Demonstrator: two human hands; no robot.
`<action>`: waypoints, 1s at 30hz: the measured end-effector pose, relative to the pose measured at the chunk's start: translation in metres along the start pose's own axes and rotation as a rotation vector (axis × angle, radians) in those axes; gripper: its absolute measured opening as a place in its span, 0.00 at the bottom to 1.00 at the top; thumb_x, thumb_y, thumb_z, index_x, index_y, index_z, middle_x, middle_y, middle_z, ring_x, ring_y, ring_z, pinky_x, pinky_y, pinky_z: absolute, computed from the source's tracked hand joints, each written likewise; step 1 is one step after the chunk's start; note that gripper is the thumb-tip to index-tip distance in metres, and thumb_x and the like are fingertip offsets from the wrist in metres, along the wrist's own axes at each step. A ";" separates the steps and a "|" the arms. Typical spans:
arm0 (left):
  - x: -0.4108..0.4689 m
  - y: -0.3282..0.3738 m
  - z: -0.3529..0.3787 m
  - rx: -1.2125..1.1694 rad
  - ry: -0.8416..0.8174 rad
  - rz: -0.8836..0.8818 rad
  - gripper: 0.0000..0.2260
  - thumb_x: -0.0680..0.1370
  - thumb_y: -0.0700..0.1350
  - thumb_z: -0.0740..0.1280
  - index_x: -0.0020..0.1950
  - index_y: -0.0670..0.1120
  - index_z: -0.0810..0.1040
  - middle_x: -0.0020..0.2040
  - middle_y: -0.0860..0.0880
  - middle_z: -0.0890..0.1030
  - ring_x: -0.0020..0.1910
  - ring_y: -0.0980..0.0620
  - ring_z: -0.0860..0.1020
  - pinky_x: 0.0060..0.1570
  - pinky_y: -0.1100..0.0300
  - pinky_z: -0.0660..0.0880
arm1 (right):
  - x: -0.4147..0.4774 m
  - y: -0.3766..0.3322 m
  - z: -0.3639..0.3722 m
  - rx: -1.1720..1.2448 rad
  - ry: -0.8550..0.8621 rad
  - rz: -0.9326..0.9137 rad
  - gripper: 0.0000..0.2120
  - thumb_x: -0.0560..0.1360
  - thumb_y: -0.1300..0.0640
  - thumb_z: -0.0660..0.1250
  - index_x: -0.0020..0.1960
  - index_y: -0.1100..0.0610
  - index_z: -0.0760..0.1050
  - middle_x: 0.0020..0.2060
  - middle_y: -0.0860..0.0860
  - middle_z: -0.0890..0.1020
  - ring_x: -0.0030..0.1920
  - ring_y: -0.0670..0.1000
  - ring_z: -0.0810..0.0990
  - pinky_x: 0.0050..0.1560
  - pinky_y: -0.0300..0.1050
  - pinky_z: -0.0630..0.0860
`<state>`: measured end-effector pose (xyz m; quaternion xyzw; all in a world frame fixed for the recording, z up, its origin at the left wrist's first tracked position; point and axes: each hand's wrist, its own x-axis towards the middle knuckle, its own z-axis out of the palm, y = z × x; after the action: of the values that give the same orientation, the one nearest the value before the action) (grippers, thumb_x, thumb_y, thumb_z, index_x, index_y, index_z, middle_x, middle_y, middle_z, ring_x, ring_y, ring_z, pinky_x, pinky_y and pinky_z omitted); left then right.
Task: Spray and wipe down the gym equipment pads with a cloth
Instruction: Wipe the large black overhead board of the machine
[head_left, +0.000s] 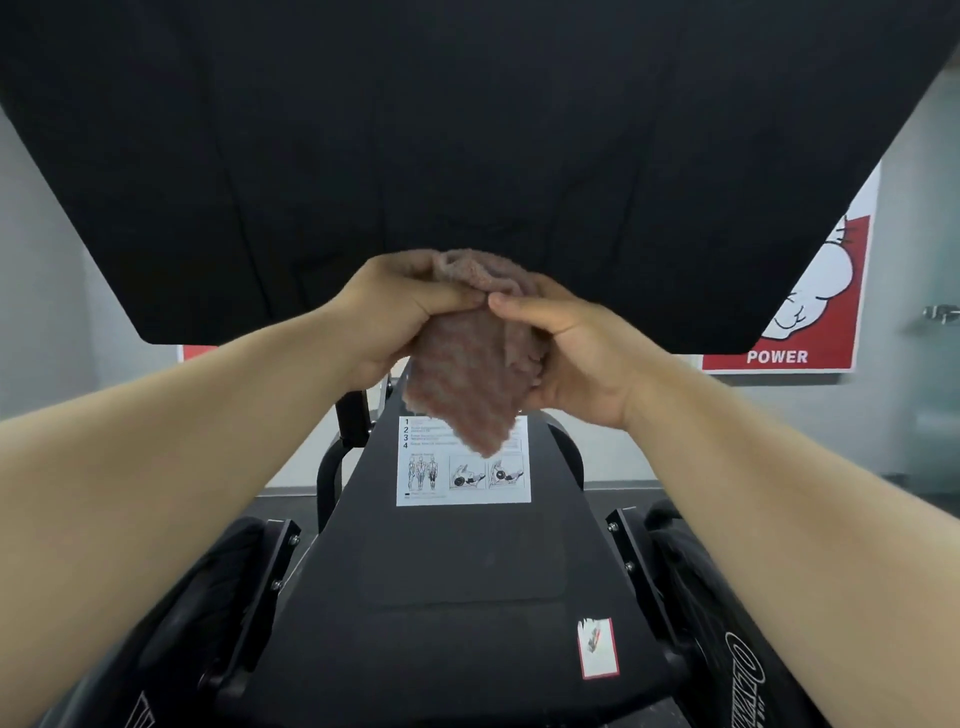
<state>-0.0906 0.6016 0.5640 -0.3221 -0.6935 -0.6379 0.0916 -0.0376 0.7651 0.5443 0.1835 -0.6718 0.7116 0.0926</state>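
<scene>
Left hand (395, 312) and right hand (566, 353) both grip cloth (467, 384) against black pad (467, 130). Sticker (462, 462) below – steps numbered 1–4. Poster (810, 322) – "POWER".

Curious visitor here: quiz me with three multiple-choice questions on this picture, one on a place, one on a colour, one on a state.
1. The POWER poster is: A far left; B far right; C on the floor.
2. The cloth is: A blue; B pinkish brown; C white.
3. The cloth is: A gripped by both hands; B draped untouched; C on the floor.
Answers: B, it hangs right of the black pad; B, its nap shows pinkish brown; A, left hand and right hand both clutch it.
</scene>
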 end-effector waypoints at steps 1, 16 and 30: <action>0.002 0.005 0.003 0.056 0.055 0.055 0.14 0.71 0.41 0.76 0.54 0.40 0.81 0.51 0.40 0.84 0.49 0.46 0.84 0.54 0.48 0.80 | -0.002 0.000 0.002 0.042 -0.034 -0.007 0.16 0.78 0.60 0.66 0.65 0.52 0.75 0.51 0.54 0.84 0.51 0.54 0.84 0.53 0.59 0.80; 0.049 0.169 0.074 0.619 0.215 0.897 0.10 0.77 0.43 0.68 0.57 0.53 0.81 0.52 0.61 0.80 0.53 0.61 0.77 0.57 0.59 0.76 | -0.021 -0.168 -0.051 0.107 0.180 -0.371 0.13 0.81 0.63 0.63 0.64 0.57 0.76 0.48 0.55 0.85 0.46 0.52 0.86 0.39 0.45 0.82; 0.142 0.212 0.115 1.436 0.625 1.449 0.26 0.78 0.50 0.60 0.76 0.44 0.66 0.78 0.44 0.62 0.77 0.45 0.58 0.76 0.44 0.47 | 0.017 -0.199 -0.148 -1.378 0.924 -1.071 0.28 0.78 0.42 0.56 0.77 0.43 0.61 0.80 0.47 0.52 0.79 0.52 0.45 0.76 0.52 0.52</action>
<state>-0.0486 0.7528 0.7964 -0.3502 -0.4957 0.0725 0.7914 0.0020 0.9252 0.7296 0.0733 -0.6652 0.0304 0.7424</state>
